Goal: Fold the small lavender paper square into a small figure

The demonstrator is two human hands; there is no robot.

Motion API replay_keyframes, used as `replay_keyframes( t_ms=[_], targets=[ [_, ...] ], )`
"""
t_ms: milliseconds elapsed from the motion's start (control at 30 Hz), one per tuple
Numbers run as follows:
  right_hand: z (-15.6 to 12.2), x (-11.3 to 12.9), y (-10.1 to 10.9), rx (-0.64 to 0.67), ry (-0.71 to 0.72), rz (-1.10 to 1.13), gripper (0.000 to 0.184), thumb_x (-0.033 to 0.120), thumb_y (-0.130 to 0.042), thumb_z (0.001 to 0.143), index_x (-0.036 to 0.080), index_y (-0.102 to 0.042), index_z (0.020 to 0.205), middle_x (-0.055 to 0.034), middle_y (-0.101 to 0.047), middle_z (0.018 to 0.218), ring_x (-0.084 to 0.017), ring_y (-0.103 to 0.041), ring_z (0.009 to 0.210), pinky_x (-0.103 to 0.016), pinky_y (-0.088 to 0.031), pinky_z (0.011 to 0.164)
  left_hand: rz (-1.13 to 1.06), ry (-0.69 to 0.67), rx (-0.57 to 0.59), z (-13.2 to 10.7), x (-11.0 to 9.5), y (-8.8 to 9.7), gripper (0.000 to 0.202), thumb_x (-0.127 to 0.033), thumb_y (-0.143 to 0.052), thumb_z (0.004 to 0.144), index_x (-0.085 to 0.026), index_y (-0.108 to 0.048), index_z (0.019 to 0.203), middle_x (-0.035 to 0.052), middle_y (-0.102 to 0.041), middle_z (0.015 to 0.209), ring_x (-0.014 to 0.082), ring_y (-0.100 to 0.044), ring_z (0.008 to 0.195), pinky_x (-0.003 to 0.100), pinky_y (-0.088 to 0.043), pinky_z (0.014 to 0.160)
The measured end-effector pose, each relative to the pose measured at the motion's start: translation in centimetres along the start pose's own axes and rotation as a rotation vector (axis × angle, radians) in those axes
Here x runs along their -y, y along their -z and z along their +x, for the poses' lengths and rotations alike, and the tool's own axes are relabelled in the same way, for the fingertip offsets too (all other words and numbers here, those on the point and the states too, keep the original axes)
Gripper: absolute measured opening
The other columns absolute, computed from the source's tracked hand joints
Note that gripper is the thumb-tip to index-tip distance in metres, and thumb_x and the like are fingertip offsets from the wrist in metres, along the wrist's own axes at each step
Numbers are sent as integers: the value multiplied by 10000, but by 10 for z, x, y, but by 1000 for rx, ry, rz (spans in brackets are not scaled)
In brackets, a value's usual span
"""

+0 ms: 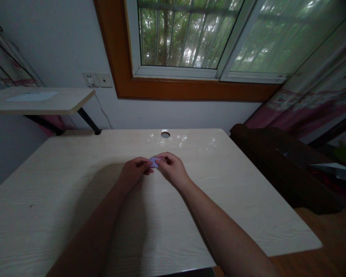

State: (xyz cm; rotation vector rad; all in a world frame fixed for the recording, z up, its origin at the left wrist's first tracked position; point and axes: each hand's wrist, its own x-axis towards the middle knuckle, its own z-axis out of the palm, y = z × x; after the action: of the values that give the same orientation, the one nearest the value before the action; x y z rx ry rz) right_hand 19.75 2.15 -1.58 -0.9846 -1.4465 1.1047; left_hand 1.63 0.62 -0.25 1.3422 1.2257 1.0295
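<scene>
A small purple piece, which looks like folded paper (153, 162), is held between my two hands over the middle of the desk (219, 184). My left hand (137, 169) pinches its left side between thumb and fingers. From the other side, my right hand (171, 165) grips its right part, with the thumb on the near face. The fingers cover much of the piece, so its full shape is hidden.
A raised shelf (83, 99) on black legs stands at the back left, with a pale sheet (31, 96) on it. Near the back edge is a round cable hole (165, 134). Dark wooden furniture (271, 165) stands right of the desk, below a window (184, 38) and curtain.
</scene>
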Motion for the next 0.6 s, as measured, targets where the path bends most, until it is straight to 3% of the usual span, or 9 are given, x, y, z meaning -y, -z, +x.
replay_keyframes(
  t_ms=[267,600],
  targets=[
    [-1,-2,-1,62,51,-219,235,410,-668,833,187,-734,865,-45,-712,814,-160,-626,736,-277,-495,696,105,-39,6,-3,1,1,250,-422,-663,814,-187,-742,843,38,-734,706,176,-687,666,284,-549,664],
    [2,-5,2,-82,49,-220,199,381,-672,821,187,-715,819,-48,-703,789,-178,-615,718,-297,-488,697,49,-56,-15,-1,1,0,222,-390,-652,820,-179,-713,788,37,-727,712,153,-666,629,270,-550,637]
  ],
)
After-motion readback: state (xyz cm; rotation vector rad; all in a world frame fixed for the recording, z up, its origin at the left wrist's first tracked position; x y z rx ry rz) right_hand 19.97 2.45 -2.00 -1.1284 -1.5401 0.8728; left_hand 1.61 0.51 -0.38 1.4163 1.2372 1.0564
